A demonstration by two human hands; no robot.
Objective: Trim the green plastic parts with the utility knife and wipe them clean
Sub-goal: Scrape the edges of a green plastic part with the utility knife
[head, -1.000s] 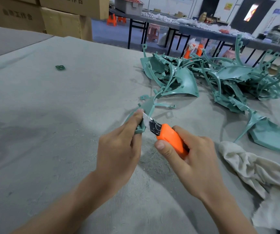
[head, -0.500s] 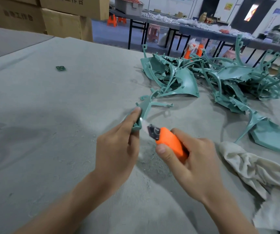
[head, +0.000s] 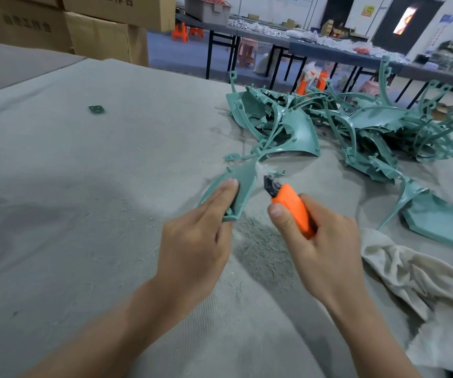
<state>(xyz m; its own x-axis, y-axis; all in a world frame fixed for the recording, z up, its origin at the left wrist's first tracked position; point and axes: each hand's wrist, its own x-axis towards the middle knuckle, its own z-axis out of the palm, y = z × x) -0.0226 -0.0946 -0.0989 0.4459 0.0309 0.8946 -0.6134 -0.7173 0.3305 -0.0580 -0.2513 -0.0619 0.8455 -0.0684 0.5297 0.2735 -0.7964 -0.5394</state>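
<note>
My left hand (head: 195, 241) grips a green plastic part (head: 243, 184) at its near end, index finger laid along its upper face. The part's thin arms reach away toward the pile. My right hand (head: 320, 241) holds an orange utility knife (head: 293, 208) with the thumb on its side; the dark blade tip sits just right of the part's edge. A heap of green plastic parts (head: 356, 124) lies at the far right of the table. Another flat green part (head: 443, 222) rests to the right. A crumpled white cloth (head: 416, 285) lies at my right wrist.
Grey felt covers the table (head: 83, 186), with fine shavings (head: 260, 246) under my hands. A small green scrap (head: 96, 109) lies far left. Cardboard boxes (head: 97, 31) stand behind the table's far edge; long dark tables (head: 329, 53) and orange stools stand beyond.
The knife has slid away from me along the part's right edge, and the blade now sits farther up the part. My left hand has turned the part flatter, so more of its face shows.
</note>
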